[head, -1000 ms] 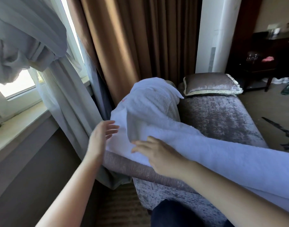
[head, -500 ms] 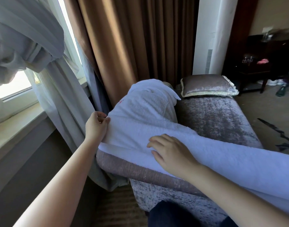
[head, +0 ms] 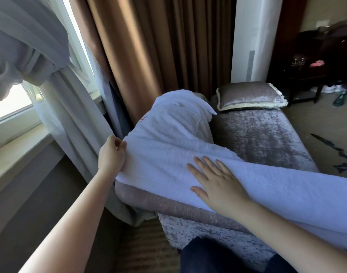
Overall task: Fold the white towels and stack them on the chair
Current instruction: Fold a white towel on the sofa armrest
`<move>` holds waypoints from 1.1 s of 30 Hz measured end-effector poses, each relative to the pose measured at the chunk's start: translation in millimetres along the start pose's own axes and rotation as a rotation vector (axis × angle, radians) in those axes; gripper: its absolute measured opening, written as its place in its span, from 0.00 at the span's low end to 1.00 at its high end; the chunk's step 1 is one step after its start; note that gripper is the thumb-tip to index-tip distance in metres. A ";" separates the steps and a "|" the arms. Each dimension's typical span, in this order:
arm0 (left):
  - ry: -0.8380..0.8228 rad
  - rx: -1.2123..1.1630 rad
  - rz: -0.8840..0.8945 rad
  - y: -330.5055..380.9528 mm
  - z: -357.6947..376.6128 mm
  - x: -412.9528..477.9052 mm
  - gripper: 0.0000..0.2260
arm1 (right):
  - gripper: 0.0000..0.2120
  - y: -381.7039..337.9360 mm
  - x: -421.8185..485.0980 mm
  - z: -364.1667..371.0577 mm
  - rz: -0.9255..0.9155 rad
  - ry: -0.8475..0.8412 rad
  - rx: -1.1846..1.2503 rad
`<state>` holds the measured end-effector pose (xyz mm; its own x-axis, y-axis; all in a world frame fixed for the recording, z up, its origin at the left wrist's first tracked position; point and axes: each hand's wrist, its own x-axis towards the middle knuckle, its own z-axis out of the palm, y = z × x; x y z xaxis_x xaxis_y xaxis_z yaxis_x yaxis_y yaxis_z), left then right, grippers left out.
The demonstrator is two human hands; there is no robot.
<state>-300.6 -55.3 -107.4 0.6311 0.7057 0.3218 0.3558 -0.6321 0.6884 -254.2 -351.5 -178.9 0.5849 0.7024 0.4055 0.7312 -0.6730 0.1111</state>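
Observation:
A long white towel [head: 277, 186] lies across the near arm of the grey velvet chair [head: 261, 138] and runs off to the right. My left hand [head: 111, 154] pinches its left edge at the chair's arm. My right hand [head: 218, 182] lies flat on top of it, fingers straight and spread. Behind them a second white towel [head: 178, 123], with a bit of red lettering, is heaped over the chair's back corner. How the two towels join under the fold is hidden.
A grey cushion [head: 249, 95] lies at the far end of the seat. Brown curtains [head: 149, 46] and pale sheer curtains [head: 56, 95] hang close on the left by the window sill [head: 17, 148]. A dark table [head: 310, 62] stands far right.
My left hand went from open beside the towel to pinching its left edge. My right hand slid right along the towel and flattened on it.

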 end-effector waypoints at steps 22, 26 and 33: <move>-0.312 0.408 0.756 25.5 74.5 -89.2 0.38 | 0.39 38.6 -30.7 -8.7 0.307 -0.084 0.052; -0.247 0.153 0.728 13.3 51.0 -97.5 0.30 | 0.28 36.7 -35.1 -11.0 0.219 0.101 0.066; 0.077 0.374 0.797 -38.6 6.6 -86.4 0.16 | 0.15 -15.6 -10.8 -7.1 -0.207 0.353 0.132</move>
<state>-364.3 -94.0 -166.1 0.7445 0.0217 0.6673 0.0409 -0.9991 -0.0131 -274.5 -350.3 -178.5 0.2818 0.6819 0.6750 0.8729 -0.4743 0.1147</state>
